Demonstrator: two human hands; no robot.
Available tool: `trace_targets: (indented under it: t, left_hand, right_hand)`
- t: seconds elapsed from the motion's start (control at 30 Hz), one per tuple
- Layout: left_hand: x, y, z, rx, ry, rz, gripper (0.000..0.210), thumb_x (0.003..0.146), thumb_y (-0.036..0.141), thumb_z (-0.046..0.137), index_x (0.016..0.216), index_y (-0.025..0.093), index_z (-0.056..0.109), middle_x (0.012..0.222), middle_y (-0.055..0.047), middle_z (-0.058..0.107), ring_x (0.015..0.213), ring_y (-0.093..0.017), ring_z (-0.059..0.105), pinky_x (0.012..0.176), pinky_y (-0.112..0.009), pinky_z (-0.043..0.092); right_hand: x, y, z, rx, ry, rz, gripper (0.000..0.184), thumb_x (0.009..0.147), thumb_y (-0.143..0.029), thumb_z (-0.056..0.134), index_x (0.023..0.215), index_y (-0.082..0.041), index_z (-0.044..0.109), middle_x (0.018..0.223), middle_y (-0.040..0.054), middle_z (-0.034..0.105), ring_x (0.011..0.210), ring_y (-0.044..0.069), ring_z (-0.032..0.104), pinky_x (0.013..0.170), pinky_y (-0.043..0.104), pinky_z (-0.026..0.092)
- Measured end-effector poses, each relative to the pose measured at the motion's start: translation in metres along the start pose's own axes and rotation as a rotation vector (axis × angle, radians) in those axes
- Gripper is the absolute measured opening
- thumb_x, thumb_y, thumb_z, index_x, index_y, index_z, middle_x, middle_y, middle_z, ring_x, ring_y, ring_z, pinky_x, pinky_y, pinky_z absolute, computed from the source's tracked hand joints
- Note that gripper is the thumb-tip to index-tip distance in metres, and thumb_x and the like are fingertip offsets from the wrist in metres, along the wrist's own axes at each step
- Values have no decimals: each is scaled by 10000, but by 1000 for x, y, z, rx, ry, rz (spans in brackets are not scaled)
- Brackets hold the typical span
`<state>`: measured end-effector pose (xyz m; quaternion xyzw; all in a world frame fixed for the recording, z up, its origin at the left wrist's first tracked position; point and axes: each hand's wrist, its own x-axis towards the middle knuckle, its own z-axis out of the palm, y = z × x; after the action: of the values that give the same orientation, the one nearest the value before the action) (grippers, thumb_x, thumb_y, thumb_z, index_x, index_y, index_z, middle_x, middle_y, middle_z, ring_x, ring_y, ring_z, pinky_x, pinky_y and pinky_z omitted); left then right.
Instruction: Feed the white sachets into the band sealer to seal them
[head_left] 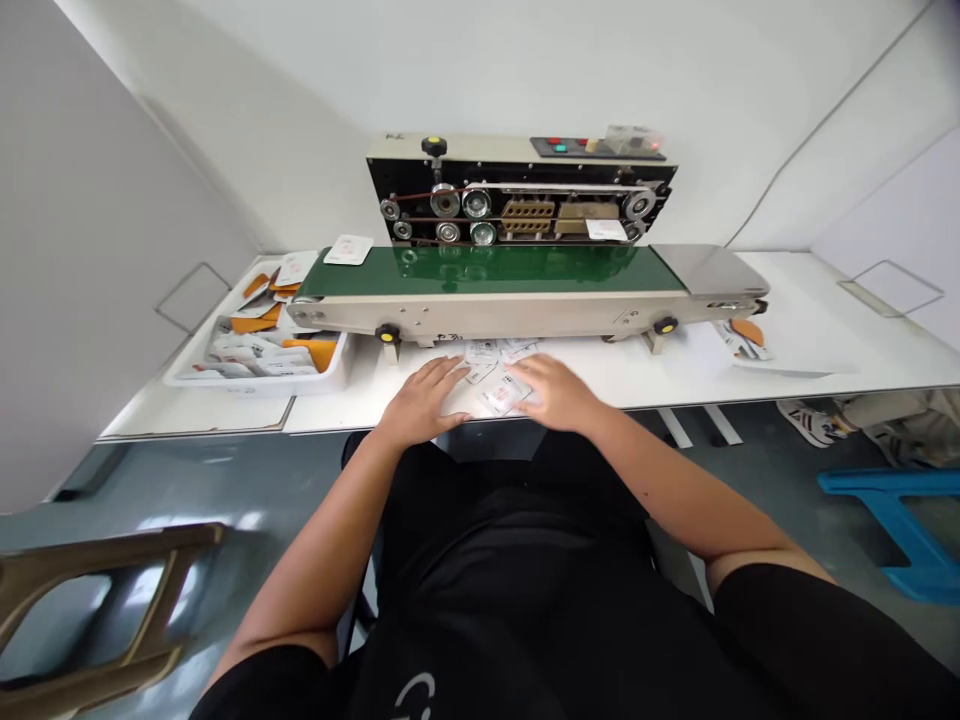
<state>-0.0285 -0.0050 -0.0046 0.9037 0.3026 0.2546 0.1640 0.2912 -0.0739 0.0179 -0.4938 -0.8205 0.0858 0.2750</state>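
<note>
Several small white printed sachets lie in a loose pile on the white table in front of the sealing machine, some partly under its conveyor. My left hand [421, 402] rests at the pile's left side, its thumb and fingers apart and nothing gripped. From the right, my right hand [559, 392] has its fingers and thumb at the edge of the nearest white sachet [502, 393], closed on it. On the green conveyor belt [465, 270] one sachet [349, 250] lies at the left end. Another sachet [606, 230] stands at the machine's sealing slot on the right.
A white bin [334, 372] at the left holds many white and orange sachets. The band sealer [525, 150] stands against the wall. More sachets [742, 338] lie at the right under the conveyor end. A brown stool [161, 600], a blue stool [892, 485] and another person's shoe [810, 422] are below.
</note>
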Motion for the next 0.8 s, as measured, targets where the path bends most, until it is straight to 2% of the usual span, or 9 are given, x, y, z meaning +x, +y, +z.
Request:
trace_targets:
  t: [0.1, 0.17, 0.23, 0.3, 0.4, 0.47, 0.53, 0.67, 0.8]
  left_hand:
    - [2, 1, 7, 90, -91, 11, 852, 913, 696, 706, 1627, 286, 485, 1713, -103, 435, 1624, -429, 293, 1293, -558, 303]
    - [2, 0, 9, 116, -143, 31, 831, 944, 711, 655, 1642, 305, 460, 1718, -86, 431, 1631, -414, 283, 1297, -548, 287]
    - [1, -1, 8, 135, -155, 42, 807, 955, 698, 649, 1637, 309, 466, 1710, -86, 444, 1615, -406, 318, 1306, -545, 264]
    - [0, 0, 7, 133, -122, 35, 799, 943, 669, 686, 1622, 294, 493, 1674, -106, 492, 1571, -406, 389, 1304, -548, 268]
    - [-3, -1, 6, 100, -60, 19, 794, 903, 616, 757, 1590, 284, 539, 1586, -125, 580, 1495, -410, 478, 1287, -562, 305]
    - [-4, -1, 5, 96, -52, 29, 783, 899, 586, 768, 1586, 286, 544, 1563, -126, 597, 1483, -407, 487, 1282, -562, 319]
    - [-4, -3, 4, 116, -62, 44, 781, 910, 568, 760, 1597, 277, 528, 1567, -128, 593, 1489, -404, 480, 1284, -561, 322]
    - [-5, -4, 4, 151, -56, 40, 788, 911, 558, 764, 1604, 272, 519, 1571, -130, 592, 1490, -409, 480, 1280, -576, 331]
    - [-4, -3, 3, 156, -40, 60, 759, 918, 562, 756, 1585, 271, 542, 1553, -135, 608, 1475, -396, 504, 1269, -573, 358]
  right_hand:
    - [-23, -28, 43, 55, -157, -69, 572, 917, -325, 721, 1482, -366, 644, 1624, 5, 543, 1527, 384, 469, 1253, 634, 411]
    - [-32, -30, 51, 119, -112, -38, 456, 956, -212, 585, 1336, -416, 732, 1503, -36, 655, 1474, 326, 549, 1233, 638, 438]
    - [-36, -24, 45, 229, 1, 33, 342, 965, -222, 563, 1161, -381, 795, 1285, -2, 777, 1299, 319, 684, 1140, 647, 521]
    - [-38, -16, 32, 391, 168, 173, 212, 965, -328, 639, 1115, -298, 786, 1125, 51, 811, 1111, 310, 759, 1016, 607, 609]
    - [-36, -4, 5, 686, 399, 416, 496, 889, -453, 774, 1328, -253, 658, 1095, 73, 797, 952, 270, 783, 820, 473, 684]
    - [-30, 3, -11, 825, 474, 491, 696, 814, -453, 838, 1428, -271, 568, 1117, 66, 789, 919, 262, 780, 747, 432, 686]
    - [-25, 11, -26, 860, 498, 531, 654, 767, -445, 863, 1341, -255, 614, 1075, 58, 788, 890, 253, 770, 731, 412, 674]
    - [-15, 34, -62, 720, 565, 526, 407, 730, -484, 858, 955, -202, 670, 882, 39, 760, 782, 210, 728, 739, 368, 625]
    - [-5, 68, -124, 253, 711, 428, 263, 831, -432, 764, 943, -209, 677, 925, 50, 757, 817, 220, 715, 771, 375, 592]
